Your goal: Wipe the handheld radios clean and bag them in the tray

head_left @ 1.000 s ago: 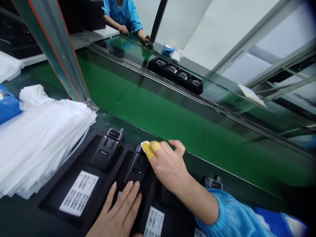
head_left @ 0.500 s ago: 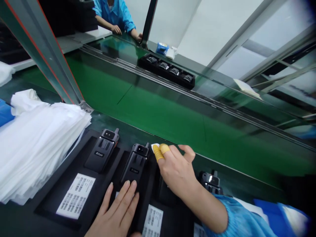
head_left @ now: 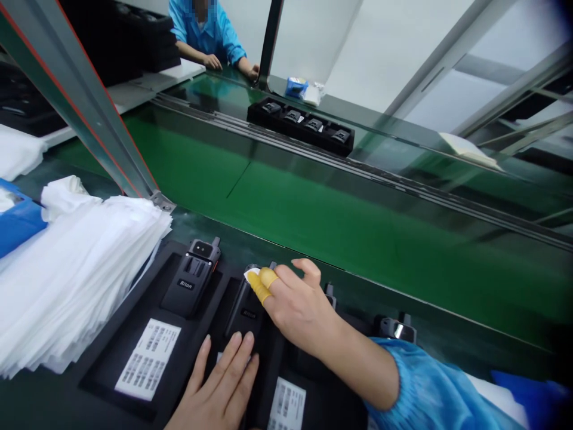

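Observation:
My right hand, with yellow finger cots on two fingers, pinches a small white wipe against the top of a black handheld radio. The wipe and fingers partly cover that radio's camera end. My left hand lies flat with fingers stretched over the lower end of the same radio and a mostly hidden white label. To the left, another radio marked "Riton" rests in the black foam tray, above a barcode label sheet. Further right, another radio shows its top.
A stack of white sheets or bags stands at the left beside a metal post. Beyond the bench edge runs a green conveyor belt. Across it are a black tray holding several devices and a person in a blue sleeve.
My right hand has moved left with the wipe, from beside the second radio's antenna onto its top end. My left hand stays flat on that radio. The view has shifted slightly.

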Demonstrator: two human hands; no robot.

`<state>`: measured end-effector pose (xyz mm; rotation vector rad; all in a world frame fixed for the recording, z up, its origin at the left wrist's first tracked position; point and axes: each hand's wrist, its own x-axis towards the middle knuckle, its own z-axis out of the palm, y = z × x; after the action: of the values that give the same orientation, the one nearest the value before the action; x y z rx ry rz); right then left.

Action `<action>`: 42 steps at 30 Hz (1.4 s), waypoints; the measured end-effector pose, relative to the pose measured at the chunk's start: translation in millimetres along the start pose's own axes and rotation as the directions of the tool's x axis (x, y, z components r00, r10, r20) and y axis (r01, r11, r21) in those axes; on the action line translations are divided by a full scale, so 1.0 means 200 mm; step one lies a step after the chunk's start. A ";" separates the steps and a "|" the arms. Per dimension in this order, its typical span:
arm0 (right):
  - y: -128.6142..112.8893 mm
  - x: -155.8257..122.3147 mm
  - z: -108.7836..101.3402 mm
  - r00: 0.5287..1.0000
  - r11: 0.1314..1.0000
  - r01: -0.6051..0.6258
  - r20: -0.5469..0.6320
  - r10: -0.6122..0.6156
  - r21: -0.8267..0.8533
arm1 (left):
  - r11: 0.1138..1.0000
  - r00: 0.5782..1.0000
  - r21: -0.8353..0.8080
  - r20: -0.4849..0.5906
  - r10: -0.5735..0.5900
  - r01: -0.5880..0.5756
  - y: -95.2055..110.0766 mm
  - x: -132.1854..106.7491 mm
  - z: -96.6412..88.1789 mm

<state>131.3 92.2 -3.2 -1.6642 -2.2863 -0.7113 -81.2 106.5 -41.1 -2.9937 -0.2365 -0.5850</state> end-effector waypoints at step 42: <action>-0.05 0.11 -0.08 0.978 0.968 -0.196 -0.098 0.182 -0.156 | 0.962 0.962 -0.048 -0.036 -0.269 0.268 -0.07 -0.18 -0.15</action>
<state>113.5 99.8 18.4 -1.8568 -2.0261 -0.9271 -128.0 111.7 -27.0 -3.0070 -0.6431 -0.6841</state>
